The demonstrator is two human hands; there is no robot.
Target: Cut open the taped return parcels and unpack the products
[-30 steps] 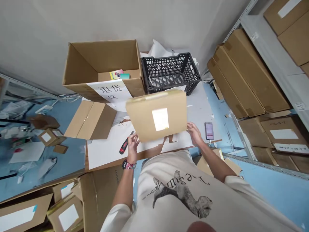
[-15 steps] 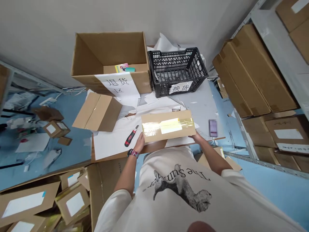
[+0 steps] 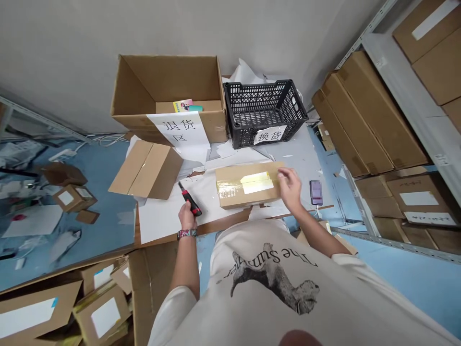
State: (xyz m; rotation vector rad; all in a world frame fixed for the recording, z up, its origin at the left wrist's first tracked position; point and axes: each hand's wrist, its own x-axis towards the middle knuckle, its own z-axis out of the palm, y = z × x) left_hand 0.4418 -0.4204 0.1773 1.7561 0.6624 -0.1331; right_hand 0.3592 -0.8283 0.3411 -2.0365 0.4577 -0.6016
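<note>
In the head view, a long taped cardboard box (image 3: 230, 190) with a white label on top lies on the paper-covered table (image 3: 162, 218). My left hand (image 3: 188, 216) is closed around a black-and-red utility knife (image 3: 190, 202), left of the box and apart from it. The knife points up and away from me. At the box's right end, my right hand (image 3: 290, 188) has its fingers bent over the top edge, gripping it. A second, plain cardboard box (image 3: 160, 170) sits tilted at the table's left.
Behind stand a big open carton (image 3: 211, 126) with small packs inside and a black plastic crate (image 3: 240, 139). A phone (image 3: 316, 193) with a cable lies at the right. Shelves of cartons (image 3: 382, 115) rise beyond. Lower left, a large carton (image 3: 142, 288) holds several parcels.
My left hand has let go of the box and picked up the utility knife from the table. My right hand has moved up onto the box's right end. The box now rests on the table.
</note>
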